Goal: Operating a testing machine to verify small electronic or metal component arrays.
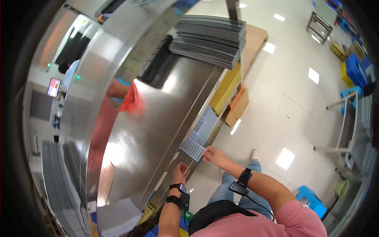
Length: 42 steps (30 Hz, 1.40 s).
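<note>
A pale bluish sheet with rows of small dots or holes [192, 149] tilts over the steel table's near right edge. My right hand [213, 155] pinches its right corner between thumb and fingers. Just below and left of the sheet is my left hand [181, 172], palm up, its fingers loosely bent and apart from the sheet; nothing is clearly seen in it. Beyond the held sheet, more dotted sheets [206, 123] lie along the lower ledge of the table.
The shiny steel table [173, 94] carries a stack of dark grey sheets [209, 41] at its far end. A blurred red item [131, 99] shows on the left. Brown cardboard [237, 106] and yellow material [226, 93] stand along the right edge. A blue stool [310, 199] is at right.
</note>
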Each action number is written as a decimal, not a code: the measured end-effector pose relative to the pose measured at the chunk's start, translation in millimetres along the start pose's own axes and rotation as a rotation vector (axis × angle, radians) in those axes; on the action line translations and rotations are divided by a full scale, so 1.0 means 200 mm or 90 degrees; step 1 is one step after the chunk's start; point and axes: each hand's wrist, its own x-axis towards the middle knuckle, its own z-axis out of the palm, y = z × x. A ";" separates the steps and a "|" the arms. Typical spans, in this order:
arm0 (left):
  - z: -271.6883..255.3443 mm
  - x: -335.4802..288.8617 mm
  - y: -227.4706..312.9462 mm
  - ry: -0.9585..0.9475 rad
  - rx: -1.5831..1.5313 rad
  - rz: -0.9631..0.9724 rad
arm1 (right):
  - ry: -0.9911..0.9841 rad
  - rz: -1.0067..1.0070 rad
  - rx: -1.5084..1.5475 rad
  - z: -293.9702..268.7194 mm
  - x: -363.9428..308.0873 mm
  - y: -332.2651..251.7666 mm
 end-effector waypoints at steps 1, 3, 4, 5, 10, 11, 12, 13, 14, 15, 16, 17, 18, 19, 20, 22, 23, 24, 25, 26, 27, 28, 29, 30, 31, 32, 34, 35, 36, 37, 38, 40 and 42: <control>0.03 0.02 0.00 -0.014 0.020 -0.008 | 0.003 0.017 -0.033 0.00 0.01 0.01; 0.07 0.04 -0.01 -0.046 -0.005 0.004 | 0.012 0.038 -0.058 0.00 0.02 0.03; 0.08 0.06 -0.01 -0.048 0.004 -0.002 | 0.001 0.025 -0.060 0.00 0.03 0.03; 0.09 0.07 -0.01 -0.058 -0.004 0.014 | -0.013 0.012 -0.063 0.01 0.04 0.03; 0.16 0.12 0.03 -0.076 -0.048 0.031 | 0.025 -0.050 -0.115 0.06 0.16 0.04; 0.16 0.12 0.04 -0.080 -0.052 0.038 | 0.027 -0.033 -0.124 0.08 0.18 0.01; 0.18 0.12 0.05 -0.086 -0.057 0.043 | 0.027 -0.032 -0.123 0.08 0.20 0.00; 0.19 0.12 0.07 -0.085 -0.056 0.042 | 0.039 -0.040 -0.130 0.08 0.22 -0.01; 0.20 0.12 0.08 -0.090 -0.054 0.054 | 0.052 -0.049 -0.136 0.09 0.23 -0.02; 0.22 0.14 0.08 -0.097 -0.052 0.063 | 0.054 -0.046 -0.137 0.07 0.25 -0.01; 0.23 0.16 0.07 -0.098 -0.051 0.059 | 0.072 -0.046 -0.202 0.06 0.27 0.00; 0.25 0.18 0.07 -0.099 -0.055 0.058 | 0.089 -0.044 -0.266 0.05 0.28 0.02; 0.24 0.21 0.07 -0.100 -0.058 0.059 | 0.093 -0.042 -0.263 0.03 0.29 0.04; 0.24 0.23 0.06 -0.102 -0.053 0.056 | 0.164 -0.010 -0.221 0.00 0.29 0.07; 0.23 0.26 0.07 -0.096 -0.047 0.066 | 0.234 0.021 -0.177 -0.04 0.30 0.12; 0.19 0.31 0.08 -0.092 -0.032 0.072 | 0.274 0.038 -0.054 -0.10 0.30 0.23; 0.22 0.33 0.08 -0.062 -0.048 0.063 | 0.316 0.050 0.061 -0.15 0.30 0.30; 0.23 0.35 0.09 -0.029 -0.064 0.058 | 0.323 0.051 0.065 -0.17 0.30 0.35; 0.25 0.38 0.09 -0.032 -0.057 0.054 | 0.308 0.065 0.085 -0.19 0.31 0.40; 0.26 0.40 0.09 -0.039 -0.038 0.053 | 0.294 0.079 0.105 -0.20 0.32 0.46; 0.30 0.43 0.08 -0.049 -0.019 0.052 | 0.305 0.078 0.109 -0.22 0.35 0.55; 0.28 0.49 0.05 -0.096 0.042 0.076 | 0.293 0.077 0.032 -0.24 0.40 0.66; 0.30 0.53 0.03 -0.101 0.050 0.070 | 0.280 0.081 -0.046 -0.26 0.45 0.75; 0.31 0.56 0.01 -0.118 0.016 0.068 | 0.286 0.085 -0.042 -0.26 0.47 0.78; 0.32 0.60 -0.03 -0.137 -0.017 0.064 | 0.284 0.086 -0.046 -0.27 0.49 0.82; 0.35 0.65 -0.08 -0.143 -0.012 0.054 | 0.285 0.087 -0.053 -0.29 0.51 0.85; 0.43 0.76 -0.20 -0.144 -0.001 0.108 | 0.304 0.109 -0.043 -0.36 0.54 0.94; 0.19 0.94 -0.17 -0.145 0.029 0.157 | 0.257 0.109 -0.018 -0.21 0.62 0.91; -0.02 1.08 -0.10 -0.149 0.063 0.208 | 0.224 0.094 -0.001 -0.08 0.67 0.84; -0.24 1.19 0.01 -0.148 0.100 0.263 | 0.174 0.082 0.036 0.08 0.72 0.75; -0.08 1.22 -0.16 -0.158 0.073 0.221 | 0.204 0.110 0.038 -0.06 0.71 0.86; 0.13 1.18 -0.28 -0.176 0.042 0.166 | 0.256 0.087 0.054 -0.21 0.69 0.98; 0.20 1.14 -0.24 -0.181 0.038 0.150 | 0.265 0.045 0.085 -0.21 0.70 0.99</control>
